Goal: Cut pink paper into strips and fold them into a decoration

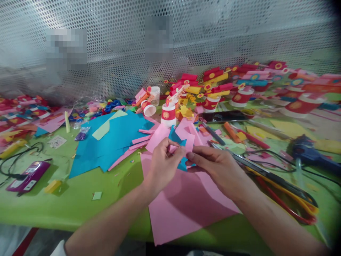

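Observation:
My left hand (161,165) is closed in a pinch above a large pink paper sheet (183,220), with a bit of pink paper between thumb and fingers. Close beside it, my right hand (218,165) pinches the lower end of a pink paper strip (190,141). Whether both hands hold the same strip cannot be made out. Cut blue paper (182,165) shows between and behind the fingertips. Other cut pink pieces (159,137) lie just beyond the hands. A red and white paper cup (168,115) stands upright behind them.
Blue sheets (106,142) lie to the left, near a purple power strip (28,176). Scissors (282,188) with orange-red handles and a blue glue gun (314,153) with its cable are at the right. Decorated cups (241,97) line the back before a perforated metal panel (117,46).

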{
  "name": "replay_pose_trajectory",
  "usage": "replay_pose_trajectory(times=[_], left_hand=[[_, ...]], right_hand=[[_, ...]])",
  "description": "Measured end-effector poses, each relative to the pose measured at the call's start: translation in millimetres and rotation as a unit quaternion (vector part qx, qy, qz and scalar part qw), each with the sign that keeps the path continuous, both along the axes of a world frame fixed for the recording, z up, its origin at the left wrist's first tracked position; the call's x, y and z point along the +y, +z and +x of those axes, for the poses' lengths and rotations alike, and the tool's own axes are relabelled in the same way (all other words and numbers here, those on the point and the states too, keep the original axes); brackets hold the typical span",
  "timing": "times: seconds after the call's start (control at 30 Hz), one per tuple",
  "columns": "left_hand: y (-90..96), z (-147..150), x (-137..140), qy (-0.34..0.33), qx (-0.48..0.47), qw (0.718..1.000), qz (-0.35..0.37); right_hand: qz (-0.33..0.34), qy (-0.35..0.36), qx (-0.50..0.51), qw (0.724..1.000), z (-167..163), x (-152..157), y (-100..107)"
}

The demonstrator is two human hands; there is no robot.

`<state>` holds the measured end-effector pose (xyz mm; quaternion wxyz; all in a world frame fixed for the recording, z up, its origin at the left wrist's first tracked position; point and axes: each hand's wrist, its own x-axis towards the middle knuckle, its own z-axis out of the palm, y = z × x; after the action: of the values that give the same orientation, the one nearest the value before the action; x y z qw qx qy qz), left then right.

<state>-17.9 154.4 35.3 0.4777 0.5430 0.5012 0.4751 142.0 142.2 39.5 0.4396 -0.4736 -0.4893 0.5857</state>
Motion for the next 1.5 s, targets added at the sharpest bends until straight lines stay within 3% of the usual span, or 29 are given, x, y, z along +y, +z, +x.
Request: replay_pose_trajectory(times=[0.2,0.43,0.8,1.0,1.5], left_hand=[[1.3,1.3,-2.0,-0.053,-0.086,0.994,-0.034],[-0.5,0.0,-1.1,-0.011,-0.008,0.997,0.072],[1.4,-1.2,-0.6,-0.053,-0.045,0.996,-0.052],[1.3,-2.5,1.9,-0.086,-0.065,0.994,-0.007],[1.2,-3.9,6.5,-0.121,-0.189,0.968,-0.111]], right_hand=[[-0.013,-0.023,0.049,0.998,4.2,2.2,-3.7],[0.017,-0.028,0.002,0.999,4.4,-0.8,0.3],[0.062,-0.013,-0.014,0.998,4.4,-1.0,0.0],[0.056,-0.037,0.013,0.998,3.9,0.6,-6.7],[0.008,-0.05,0.107,0.993,6.1,3.2,-11.5]])
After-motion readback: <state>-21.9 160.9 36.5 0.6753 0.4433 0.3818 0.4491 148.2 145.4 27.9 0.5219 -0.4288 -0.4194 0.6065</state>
